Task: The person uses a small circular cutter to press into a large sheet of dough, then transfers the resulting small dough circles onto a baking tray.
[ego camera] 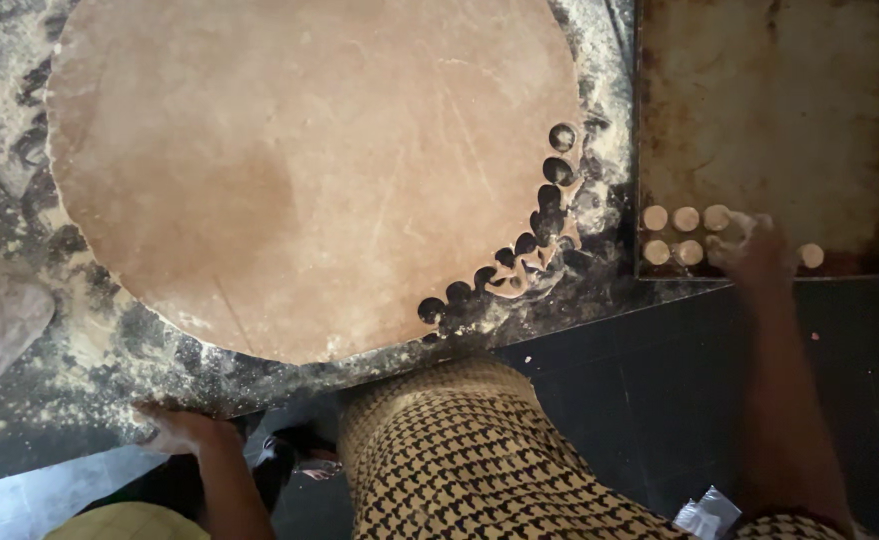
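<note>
Place type: kitchen or small bakery work area.
Work surface: dark stone counter [600, 300], dusted with flour.
Dough: large rolled-out sheet [300, 170] with small round holes cut along one edge.
Bakeware: worn, stained baking tray [770, 100] beside the counter, holding small dough rounds [672, 235].
Floor: dark tiles [620, 400] below.

Your right hand [755, 245] rests on the tray [860, 60], among small dough rounds [686, 219] set in two rows at its near edge. Your left hand [182, 430] grips the floured counter's [600, 300] edge. The rolled dough sheet [300, 170] shows round holes [557, 170] along its right rim.
</note>
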